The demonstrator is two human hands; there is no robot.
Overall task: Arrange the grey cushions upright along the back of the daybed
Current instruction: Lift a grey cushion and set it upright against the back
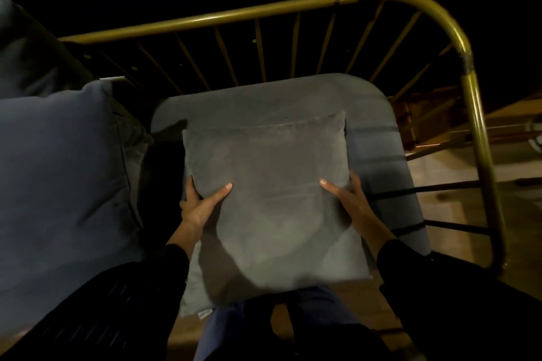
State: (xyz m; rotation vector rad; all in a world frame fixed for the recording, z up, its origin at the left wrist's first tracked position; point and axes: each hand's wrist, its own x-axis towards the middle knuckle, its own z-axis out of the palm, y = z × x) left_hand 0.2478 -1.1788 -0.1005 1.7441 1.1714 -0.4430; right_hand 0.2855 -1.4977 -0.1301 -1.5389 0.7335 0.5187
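I hold a square grey cushion [269, 193] flat in front of me, over the daybed's grey seat pad [381, 173]. My left hand [199, 202] grips its left edge, thumb on top. On the right edge sits my right hand [349, 199], gripping the same way. The cushion's zip seam faces the brass back rail [234, 16]. A bigger bluish-grey cushion [61, 161] lies to the left, tilted on the seat.
The brass frame curves around the right end [481, 138] with thin spindles below the rail. Wooden floor [457, 167] shows to the right. A dark cushion or seat [26, 47] sits far left. My legs are at the bottom.
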